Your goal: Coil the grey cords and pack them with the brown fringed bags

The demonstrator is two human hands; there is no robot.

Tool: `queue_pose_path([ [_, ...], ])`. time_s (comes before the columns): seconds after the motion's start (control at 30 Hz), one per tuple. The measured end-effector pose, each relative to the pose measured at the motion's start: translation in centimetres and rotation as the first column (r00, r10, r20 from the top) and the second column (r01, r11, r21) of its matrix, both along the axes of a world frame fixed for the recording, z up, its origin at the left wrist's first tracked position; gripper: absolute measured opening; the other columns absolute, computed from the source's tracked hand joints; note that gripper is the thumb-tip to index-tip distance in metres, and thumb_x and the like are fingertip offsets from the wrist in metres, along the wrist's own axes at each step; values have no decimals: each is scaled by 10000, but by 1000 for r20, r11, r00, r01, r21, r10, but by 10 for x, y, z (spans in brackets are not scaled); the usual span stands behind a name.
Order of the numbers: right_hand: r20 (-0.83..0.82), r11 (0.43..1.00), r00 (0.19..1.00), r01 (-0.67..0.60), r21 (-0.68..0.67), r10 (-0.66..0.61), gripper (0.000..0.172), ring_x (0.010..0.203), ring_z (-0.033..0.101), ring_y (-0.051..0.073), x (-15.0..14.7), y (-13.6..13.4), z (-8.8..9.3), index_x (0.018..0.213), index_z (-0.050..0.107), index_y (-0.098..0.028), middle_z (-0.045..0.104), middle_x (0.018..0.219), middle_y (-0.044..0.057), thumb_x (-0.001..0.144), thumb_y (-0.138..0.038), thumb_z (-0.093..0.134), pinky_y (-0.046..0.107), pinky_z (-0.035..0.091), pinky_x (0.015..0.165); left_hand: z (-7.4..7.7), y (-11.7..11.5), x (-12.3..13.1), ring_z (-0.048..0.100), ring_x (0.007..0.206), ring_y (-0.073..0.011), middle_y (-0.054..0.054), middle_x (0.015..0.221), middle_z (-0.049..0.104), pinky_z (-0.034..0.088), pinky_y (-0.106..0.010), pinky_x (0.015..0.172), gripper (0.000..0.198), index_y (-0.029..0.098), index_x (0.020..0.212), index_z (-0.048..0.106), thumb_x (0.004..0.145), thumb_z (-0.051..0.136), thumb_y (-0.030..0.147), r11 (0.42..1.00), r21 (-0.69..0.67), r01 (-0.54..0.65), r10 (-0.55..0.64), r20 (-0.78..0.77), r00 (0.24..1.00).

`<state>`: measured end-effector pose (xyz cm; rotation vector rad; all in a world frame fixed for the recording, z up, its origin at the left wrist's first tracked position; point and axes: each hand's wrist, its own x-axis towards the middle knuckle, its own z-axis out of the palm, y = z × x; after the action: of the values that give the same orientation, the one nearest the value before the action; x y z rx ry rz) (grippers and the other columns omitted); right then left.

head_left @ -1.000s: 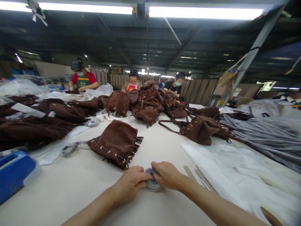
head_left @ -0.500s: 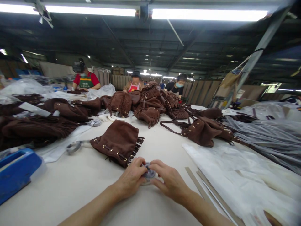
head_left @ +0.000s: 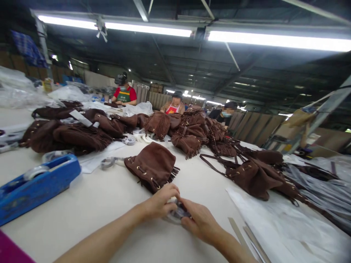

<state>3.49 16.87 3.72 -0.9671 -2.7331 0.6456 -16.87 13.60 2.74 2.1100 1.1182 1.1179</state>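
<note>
Both my hands meet over the table in front of me, fingers curled around a small grey coil [head_left: 179, 212] that looks glossy or plastic-wrapped. My left hand [head_left: 161, 202] grips its left and far side, with bent fingers and thumb. From the right, my right hand [head_left: 201, 218] closes on it, fingertips almost touching those of the left. Fingers cover much of the coil, and its exact kind is unclear. Just beyond my left hand lies a dark brown fringed bag [head_left: 153, 162] with metal eyelets and a drawstring.
A blue tape dispenser [head_left: 52, 182] stands at left, a similar grey coil [head_left: 107, 163] near the bag. Brown bags [head_left: 189, 128] are heaped across the back. White sheets [head_left: 285, 223] and flat strips [head_left: 241, 237] lie at right. Several co-workers [head_left: 124, 95] work beyond the heap.
The view has swung left and tilted, showing more of the blue dispenser. My fingers have drawn closer together around the coil, the right hand now covering more of it.
</note>
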Motion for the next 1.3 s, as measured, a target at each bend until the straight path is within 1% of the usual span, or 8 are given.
queue_pose_path([
  [0.2,-88,919,972,173,-354,-217,537,709,525,155,2,14,25,1227,542,-154,597,852,16,699,-235,584,276,397,657,22,8,-31,494,635,-123,15,666,515,408,-219,603,155,165,777,523,827,387,113,981,-44,-190,195,151,969],
  [0.37,-160,523,903,81,-848,-399,553,418,223,30,1,11,41,1147,540,-175,401,606,-101,668,-373,733,200,99,406,41,-2,-29,490,560,-99,24,635,548,370,-183,521,199,148,768,592,757,417,53,996,-25,-86,89,115,989],
  [0.5,-242,259,827,-122,-958,-507,450,398,82,0,-2,1,34,1030,552,-199,294,527,-141,689,-374,788,160,34,389,54,-7,-30,532,686,-123,-9,742,598,409,-210,639,235,145,757,622,732,433,8,995,65,-72,68,58,996],
  [0.6,-287,154,753,-244,-957,-593,442,393,53,-11,-8,-8,19,891,545,-197,262,501,-151,627,-381,847,126,33,363,59,-9,-35,557,760,-149,-34,804,623,440,-246,724,307,150,826,641,741,395,-12,990,114,-79,78,13,997],
  [0.77,-348,146,694,-334,-931,-631,538,360,46,-14,-17,-19,-2,953,555,-220,294,462,-162,580,-458,862,122,44,330,64,-18,-27,369,1311,-209,-77,1430,434,271,-374,1098,746,203,1290,488,601,399,-66,980,178,94,-63,-169,984],
  [0.97,-398,192,604,-378,-906,-691,592,363,58,-6,-21,-23,-4,1004,558,-239,262,425,-170,560,-486,862,122,45,341,66,-21,-11,550,1059,-211,-41,1028,653,363,-353,991,505,227,1025,601,627,424,-29,971,104,214,-149,-436,888],
  [1.2,-450,235,550,-418,-878,-704,805,343,121,-16,-28,-35,-14,1227,433,-227,324,477,-165,589,-493,846,141,47,354,56,-57,-9,563,875,-189,-66,926,625,429,-292,813,294,174,880,608,805,345,67,916,50,-397,400,-146,905],
  [1.3,-430,235,525,-398,-887,-734,905,343,143,-9,-34,-44,-15,1289,367,-228,295,454,-175,576,-517,843,140,49,364,47,-88,10,544,709,-169,-29,754,589,407,-266,673,216,187,728,571,832,389,134,886,-55,-460,453,-98,886],
])
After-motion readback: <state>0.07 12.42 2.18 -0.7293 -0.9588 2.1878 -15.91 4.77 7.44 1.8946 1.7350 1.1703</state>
